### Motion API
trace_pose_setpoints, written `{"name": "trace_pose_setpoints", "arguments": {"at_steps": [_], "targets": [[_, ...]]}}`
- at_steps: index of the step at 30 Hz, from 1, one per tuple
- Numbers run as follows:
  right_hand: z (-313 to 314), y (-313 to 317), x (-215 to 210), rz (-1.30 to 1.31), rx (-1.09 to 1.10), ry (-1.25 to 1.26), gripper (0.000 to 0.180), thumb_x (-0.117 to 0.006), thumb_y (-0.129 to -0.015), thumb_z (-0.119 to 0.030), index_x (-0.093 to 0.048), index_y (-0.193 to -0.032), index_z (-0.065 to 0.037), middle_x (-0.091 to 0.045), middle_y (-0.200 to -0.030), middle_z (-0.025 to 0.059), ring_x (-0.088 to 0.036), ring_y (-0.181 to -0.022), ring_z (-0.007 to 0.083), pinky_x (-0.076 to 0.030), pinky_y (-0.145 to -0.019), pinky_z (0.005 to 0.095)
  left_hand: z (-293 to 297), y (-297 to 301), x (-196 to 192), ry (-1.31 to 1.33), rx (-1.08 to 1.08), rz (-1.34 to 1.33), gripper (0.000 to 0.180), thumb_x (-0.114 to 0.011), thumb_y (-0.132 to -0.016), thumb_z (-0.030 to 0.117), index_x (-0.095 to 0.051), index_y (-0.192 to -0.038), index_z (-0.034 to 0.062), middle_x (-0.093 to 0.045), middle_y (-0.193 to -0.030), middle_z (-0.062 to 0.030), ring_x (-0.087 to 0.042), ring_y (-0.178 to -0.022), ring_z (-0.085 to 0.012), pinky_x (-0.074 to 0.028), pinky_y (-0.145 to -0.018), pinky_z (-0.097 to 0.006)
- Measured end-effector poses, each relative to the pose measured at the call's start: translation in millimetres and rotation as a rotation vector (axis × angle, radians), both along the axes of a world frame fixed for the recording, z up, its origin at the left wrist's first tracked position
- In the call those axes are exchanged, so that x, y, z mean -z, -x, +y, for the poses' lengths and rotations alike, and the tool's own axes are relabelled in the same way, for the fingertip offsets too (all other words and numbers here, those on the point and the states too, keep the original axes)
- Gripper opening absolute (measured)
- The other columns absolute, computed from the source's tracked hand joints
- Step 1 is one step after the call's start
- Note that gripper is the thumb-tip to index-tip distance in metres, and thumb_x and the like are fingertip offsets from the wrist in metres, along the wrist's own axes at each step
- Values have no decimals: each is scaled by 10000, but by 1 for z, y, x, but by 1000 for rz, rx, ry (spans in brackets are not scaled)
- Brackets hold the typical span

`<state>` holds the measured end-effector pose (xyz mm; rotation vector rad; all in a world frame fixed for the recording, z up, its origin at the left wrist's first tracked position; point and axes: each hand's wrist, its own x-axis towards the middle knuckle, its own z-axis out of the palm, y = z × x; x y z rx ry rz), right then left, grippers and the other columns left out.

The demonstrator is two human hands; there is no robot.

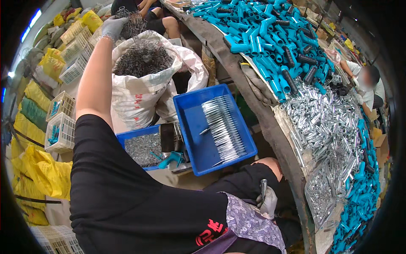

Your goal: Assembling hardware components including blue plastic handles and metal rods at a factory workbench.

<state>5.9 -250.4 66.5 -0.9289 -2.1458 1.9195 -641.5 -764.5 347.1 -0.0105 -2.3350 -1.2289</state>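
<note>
My left hand (pixel 114 28), in a grey glove, reaches far out at the upper left. Its fingers are closed on a clump of dark wire pieces (pixel 132 23), which look like springs. Just below, a white woven sack (pixel 137 99) stands rolled open, full of the same tangled dark wire (pixel 146 58). Near my lap, my right hand (pixel 268 204), in a pale glove, is wrapped round a short shiny metal tube (pixel 264 187) that points upward. Between the hands a blue tray (pixel 190 146) holds a neat row of slim silvery metal pieces (pixel 224 129).
A blue bin (pixel 123 137) of small metal parts and a teal tool (pixel 171 160) adjoin the tray. On the right, a cloth-edged table (pixel 275 135) bears heaped teal tubes (pixel 266 34) and metal tubes (pixel 325 118). Crates (pixel 63 131) line the left. Another person (pixel 372 84) sits across the table.
</note>
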Motion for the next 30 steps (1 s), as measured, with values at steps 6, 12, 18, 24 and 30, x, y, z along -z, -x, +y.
{"name": "trace_pose_setpoints", "arguments": {"at_steps": [6, 12, 18, 24, 30], "targets": [[2, 3, 2, -27, 0, 39, 453, -435, -1048, -394, -631, -1217, -22, -586, -648, 5, -478, -475, 57, -373, -434, 218, 12, -16, 13, 45, -115, -10, 490, -804, -765, 293, -711, -1176, 44, -742, -1066, -108, -703, -926, -195, -536, -862, -325], [0, 1, -4, -7, -34, 45, 445, -442, -1049, -386, -626, -1247, -33, -587, -662, 0, -487, -501, 48, -378, -450, 216, 23, -50, 11, 126, -182, 54, 444, -791, -799, 248, -703, -1177, 32, -738, -1045, -91, -696, -897, -172, -543, -827, -310], [3, -9, -3, -38, -4, 63, 426, -456, -1050, -363, -624, -1265, -36, -596, -701, -3, -501, -543, 52, -398, -476, 220, 71, -57, -25, -76, 150, 213, 588, -770, -785, 310, -639, -1244, -34, -725, -1102, -125, -687, -956, -221, -526, -865, -315], [9, -17, 15, 114, -53, 23, 405, -463, -1054, -347, -631, -1289, -64, -601, -790, -15, -517, -618, 57, -414, -526, 237, 200, -136, -100, 261, 449, 391, 410, -564, -926, 58, -614, -1332, 71, -670, -1254, -129, -646, -1085, -212, -514, -952, -334], [11, -20, 29, 259, -5, 9, 417, -523, -1042, -359, -601, -1296, -39, -701, -1011, 55, -619, -799, 119, -520, -742, 288, 414, -228, -113, -641, 1008, -46, 343, -611, -950, 83, -620, -1291, 43, -664, -1223, -76, -644, -1057, -168, -527, -930, -299]]}}
